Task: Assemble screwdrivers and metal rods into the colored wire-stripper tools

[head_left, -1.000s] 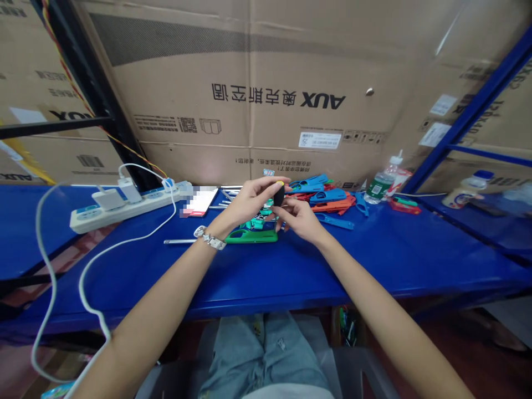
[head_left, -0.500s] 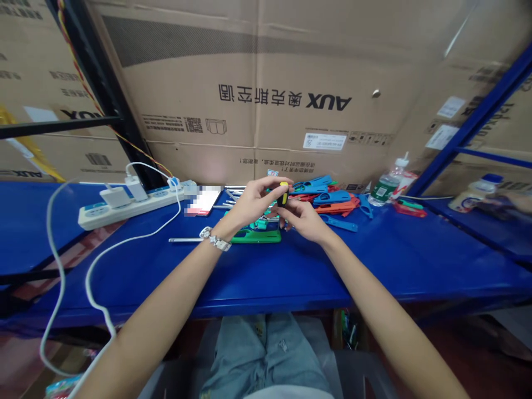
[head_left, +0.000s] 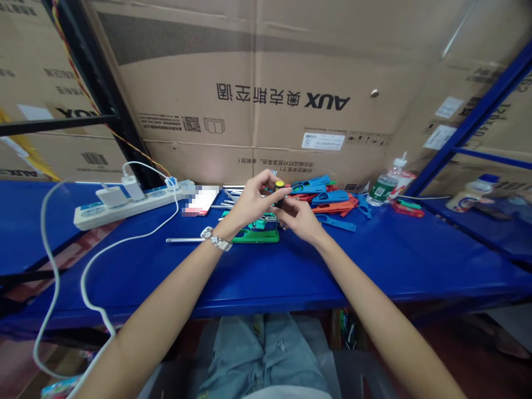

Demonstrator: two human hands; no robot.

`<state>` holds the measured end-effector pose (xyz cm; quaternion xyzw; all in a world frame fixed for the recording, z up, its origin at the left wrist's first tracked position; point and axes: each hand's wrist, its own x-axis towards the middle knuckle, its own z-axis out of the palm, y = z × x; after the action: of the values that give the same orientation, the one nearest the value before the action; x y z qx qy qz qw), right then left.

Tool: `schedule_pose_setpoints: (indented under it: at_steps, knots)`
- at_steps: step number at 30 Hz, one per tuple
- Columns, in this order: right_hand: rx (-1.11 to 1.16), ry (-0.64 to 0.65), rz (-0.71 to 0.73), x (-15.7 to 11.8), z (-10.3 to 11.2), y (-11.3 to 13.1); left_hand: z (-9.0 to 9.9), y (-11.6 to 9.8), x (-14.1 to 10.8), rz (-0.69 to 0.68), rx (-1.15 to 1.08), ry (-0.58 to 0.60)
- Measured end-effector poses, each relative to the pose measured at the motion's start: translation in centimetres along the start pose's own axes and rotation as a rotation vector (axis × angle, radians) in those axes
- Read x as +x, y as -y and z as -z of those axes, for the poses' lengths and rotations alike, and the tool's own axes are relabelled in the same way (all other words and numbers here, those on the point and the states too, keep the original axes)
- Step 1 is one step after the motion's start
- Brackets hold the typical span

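Note:
A small screwdriver [head_left: 279, 185] with a yellow and black handle is gripped upright between my two hands. My left hand [head_left: 256, 198] pinches the handle near its top. Lower down, my right hand [head_left: 298, 219] has its fingers curled around the tool, and part of the handle is hidden by them. The thin shaft points down at the end of a green long-necked lighter [head_left: 254, 237], which lies flat with its metal tube [head_left: 183, 240] to the left. Small teal parts [head_left: 260, 223] lie just behind the lighter, partly covered by my hands.
Blue handle pieces [head_left: 330, 198] and orange-red ones [head_left: 338, 207] are piled to the right. Beyond stand a water bottle [head_left: 380, 191] and a blue-capped bottle [head_left: 469, 195]. On the left are a power strip [head_left: 93, 217] and a loose white cable [head_left: 97, 257]. Cardboard [head_left: 282, 61] rises behind the table.
The screwdriver has turned more upright, so its yellow top now faces me. Both hands keep hold of it and have barely shifted. A person's hand at the far right has left the blue-capped bottle.

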<state>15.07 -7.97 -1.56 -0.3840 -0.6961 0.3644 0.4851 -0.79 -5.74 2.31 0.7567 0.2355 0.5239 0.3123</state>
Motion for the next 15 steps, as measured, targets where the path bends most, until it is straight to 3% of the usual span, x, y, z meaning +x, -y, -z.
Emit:
schedule_pose_setpoints:
  at_steps: [2, 4, 10, 12, 15]
  knots:
    - [0.013, -0.137, 0.029, 0.0, -0.5, -0.2, -0.3, 0.4, 0.2, -0.023, 0.057, -0.136]
    - [0.036, -0.177, 0.021, -0.1, -0.7, -0.2, -0.4, 0.6, 0.2, -0.023, 0.114, -0.177]
    - [-0.017, 0.112, 0.046, -0.5, 0.3, 0.5, 0.2, -0.2, -0.4, 0.021, 0.009, 0.077]
    - [-0.060, 0.043, 0.081, -0.5, 0.1, 0.2, -0.3, -0.3, -0.3, 0.006, 0.016, 0.026]
    - [-0.049, -0.143, 0.084, -0.3, -0.5, -0.5, -1.4, -0.1, 0.0, -0.023, 0.095, -0.142]
